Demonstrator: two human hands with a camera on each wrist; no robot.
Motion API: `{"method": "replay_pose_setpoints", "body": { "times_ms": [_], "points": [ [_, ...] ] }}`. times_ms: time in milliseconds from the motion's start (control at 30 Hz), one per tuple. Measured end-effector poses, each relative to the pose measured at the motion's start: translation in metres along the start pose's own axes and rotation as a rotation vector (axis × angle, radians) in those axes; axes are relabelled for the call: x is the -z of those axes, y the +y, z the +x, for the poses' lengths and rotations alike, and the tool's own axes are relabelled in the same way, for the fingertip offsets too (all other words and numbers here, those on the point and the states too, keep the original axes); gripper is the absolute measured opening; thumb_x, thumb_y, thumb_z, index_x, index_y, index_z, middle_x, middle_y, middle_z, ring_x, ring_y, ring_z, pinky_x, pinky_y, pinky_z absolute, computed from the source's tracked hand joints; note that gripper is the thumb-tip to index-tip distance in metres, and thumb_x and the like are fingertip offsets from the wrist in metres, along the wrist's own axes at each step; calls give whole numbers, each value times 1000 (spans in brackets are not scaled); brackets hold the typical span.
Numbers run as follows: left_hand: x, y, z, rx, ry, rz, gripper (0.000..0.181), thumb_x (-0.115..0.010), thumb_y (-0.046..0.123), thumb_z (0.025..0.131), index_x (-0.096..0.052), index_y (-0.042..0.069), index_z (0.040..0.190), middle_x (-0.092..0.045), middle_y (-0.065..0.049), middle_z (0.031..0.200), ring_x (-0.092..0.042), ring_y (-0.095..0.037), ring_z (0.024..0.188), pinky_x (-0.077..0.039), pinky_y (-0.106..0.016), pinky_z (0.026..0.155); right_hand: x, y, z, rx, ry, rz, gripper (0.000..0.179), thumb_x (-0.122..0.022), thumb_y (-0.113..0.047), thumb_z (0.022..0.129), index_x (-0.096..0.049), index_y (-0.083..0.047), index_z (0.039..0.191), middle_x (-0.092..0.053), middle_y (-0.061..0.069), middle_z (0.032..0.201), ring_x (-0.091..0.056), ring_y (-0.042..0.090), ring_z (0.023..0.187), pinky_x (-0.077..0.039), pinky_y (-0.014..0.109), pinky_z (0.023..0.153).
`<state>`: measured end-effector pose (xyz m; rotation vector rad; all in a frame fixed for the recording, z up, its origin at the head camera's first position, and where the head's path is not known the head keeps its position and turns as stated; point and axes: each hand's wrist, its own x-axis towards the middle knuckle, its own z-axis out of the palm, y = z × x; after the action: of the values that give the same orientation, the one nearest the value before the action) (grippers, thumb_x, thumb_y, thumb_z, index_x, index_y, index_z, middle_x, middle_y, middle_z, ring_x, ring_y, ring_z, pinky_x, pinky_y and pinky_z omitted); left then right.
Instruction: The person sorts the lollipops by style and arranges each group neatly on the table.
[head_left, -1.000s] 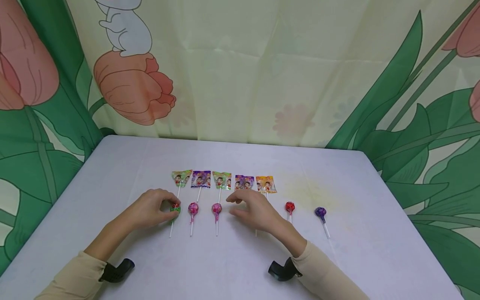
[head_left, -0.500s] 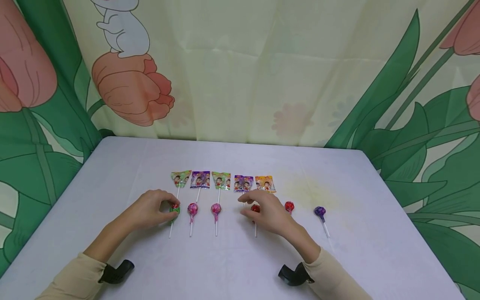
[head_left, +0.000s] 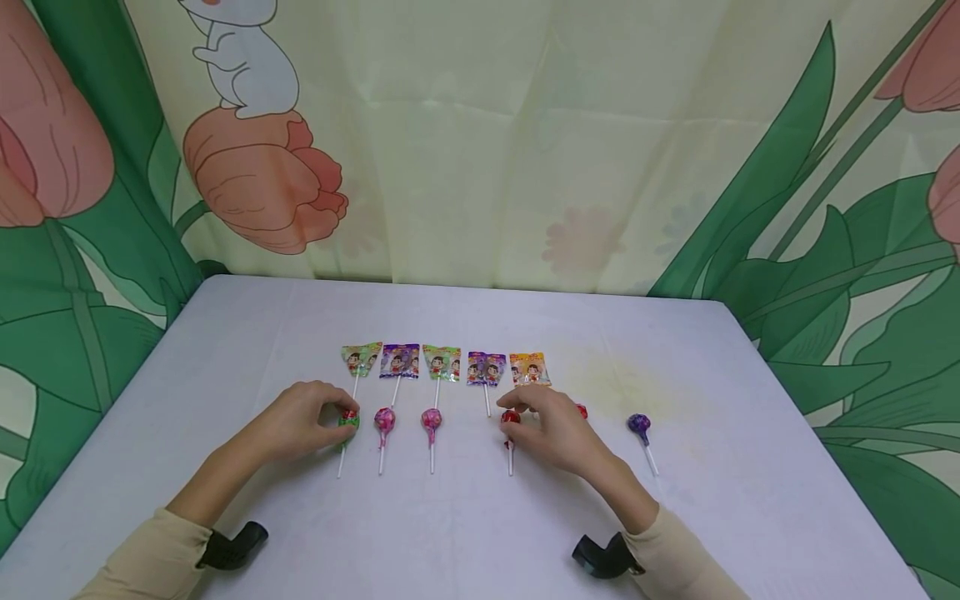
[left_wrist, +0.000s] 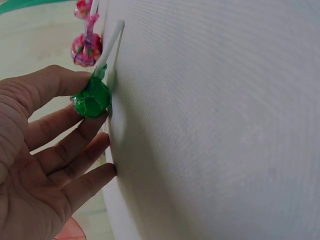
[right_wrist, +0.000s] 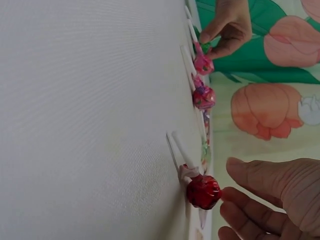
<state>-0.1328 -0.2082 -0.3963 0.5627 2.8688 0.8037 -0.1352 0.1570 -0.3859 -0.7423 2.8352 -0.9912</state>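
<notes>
My left hand (head_left: 298, 422) pinches the round head of a red-and-green lollipop (left_wrist: 92, 97) between thumb and fingers. Its white stick points toward the front edge in the head view. To the right lie two pink lollipops (head_left: 384, 420), spaced apart, heads away from me. My right hand (head_left: 553, 428) is at a red lollipop (right_wrist: 204, 192), thumb and fingers spread about its head. In the right wrist view the thumb stands off from the candy, and a fingertip is right at its side. A second red lollipop (head_left: 582, 411) is mostly hidden behind this hand.
Behind runs a row of flat-packet lollipops: green (head_left: 362, 358), purple (head_left: 400, 360), green (head_left: 442, 362), purple (head_left: 486, 367) and orange (head_left: 528, 368). A purple round lollipop (head_left: 639, 425) lies at the right. The white-covered table (head_left: 450, 542) ends at a printed curtain (head_left: 465, 167).
My right hand has moved right, from beside the second pink lollipop to the red one, and now covers most of the other red lollipop. The left hand stays on its lollipop.
</notes>
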Motion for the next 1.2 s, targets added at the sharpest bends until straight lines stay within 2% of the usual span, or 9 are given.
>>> {"method": "replay_pose_setpoints", "body": {
  "times_ms": [233,433,667,933,1200],
  "points": [
    [-1,-2,0,0,1,1,21,-84,16,82,-78,9,101,-75,1,99,-66,-26,100,-52,-55,94,-1,7,-2,5,4,-18,26,-78,-11,89,-73,-7,114,-73,4,110,-67,24,101,-56,45,89],
    [-2,-2,0,-5,9,3,21,-84,15,82,-78,10,101,-75,2,98,-66,-25,98,-52,-53,93,-4,11,-1,-10,-13,-42,25,-80,-13,88,-74,-8,112,-72,0,105,-65,21,97,-55,38,86],
    [-2,-1,0,1,6,2,22,-84,16,82,-78,9,101,-75,2,98,-66,-25,99,-53,-53,93,-4,13,0,-23,-29,-42,25,-80,-16,89,-74,-10,112,-72,-3,103,-64,18,93,-55,37,84],
    [-2,-1,0,6,8,5,21,-84,16,82,-78,9,101,-75,1,99,-66,-26,99,-53,-54,93,-6,13,2,-89,-28,15,22,-81,-13,87,-74,-10,108,-67,-7,86,-58,10,77,-50,23,68],
    [-2,-2,0,-1,11,9,21,-84,16,81,-78,10,100,-74,3,97,-65,-23,97,-53,-52,92,-4,11,5,-59,-36,60,21,-80,-9,87,-74,-10,107,-70,-4,94,-61,11,80,-56,27,74]
  ]
}}
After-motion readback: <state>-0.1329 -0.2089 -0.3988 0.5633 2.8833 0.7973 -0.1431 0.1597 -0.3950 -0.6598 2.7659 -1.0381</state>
